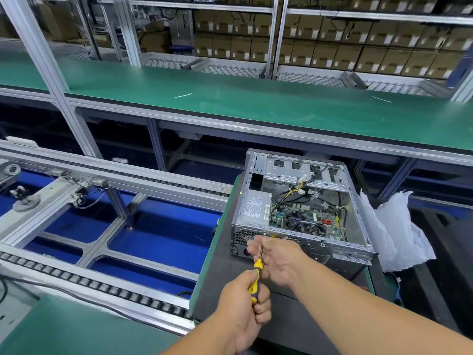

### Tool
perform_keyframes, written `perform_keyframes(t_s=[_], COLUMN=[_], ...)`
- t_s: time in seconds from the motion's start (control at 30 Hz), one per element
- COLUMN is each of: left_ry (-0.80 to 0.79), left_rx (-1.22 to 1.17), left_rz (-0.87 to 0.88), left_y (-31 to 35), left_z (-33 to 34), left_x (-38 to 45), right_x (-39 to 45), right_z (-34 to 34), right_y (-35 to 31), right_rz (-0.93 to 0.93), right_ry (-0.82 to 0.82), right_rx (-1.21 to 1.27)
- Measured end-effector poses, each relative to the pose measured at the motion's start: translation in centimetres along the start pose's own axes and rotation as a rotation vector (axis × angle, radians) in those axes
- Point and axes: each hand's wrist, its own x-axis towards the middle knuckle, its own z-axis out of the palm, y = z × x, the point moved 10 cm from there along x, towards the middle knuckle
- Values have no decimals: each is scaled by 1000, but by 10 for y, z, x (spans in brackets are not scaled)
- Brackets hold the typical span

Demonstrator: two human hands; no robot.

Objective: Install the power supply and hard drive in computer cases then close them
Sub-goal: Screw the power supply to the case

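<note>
- Screwdriver (256, 276): left hand (245, 301) grips the yellow handle; right hand (277, 260) pinches the shaft, steadying its tip at the case's (302, 242) rear panel.
- Power supply (254, 207): seated inside the case's rear-left corner; keep the shaft square while turning.

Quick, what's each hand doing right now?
Left hand: grips the screwdriver handle.
Right hand: fingers curled round the screwdriver's shaft, by the case.
</note>
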Motion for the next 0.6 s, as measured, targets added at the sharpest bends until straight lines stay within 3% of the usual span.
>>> perform_keyframes(t_s=[0.17, 0.4, 0.47, 0.53, 0.6], left_ry=[84, 399, 442, 405, 248], left_rx=[121, 649, 686, 518, 32], left_rz=[142, 399, 426, 355, 178], left_y=[8, 32, 35, 29, 9], left_z=[-7, -23, -23, -24, -18], left_x=[7, -5, -8, -7, -3], right_x=[2, 3, 5, 7, 8], right_z=[-1, -4, -4, -3, 0], right_y=[-2, 0, 1, -1, -2], right_rz=[-2, 40, 35, 8, -11], right_ry=[-21, -62, -60, -54, -62], right_rx=[-27, -133, -148, -141, -107])
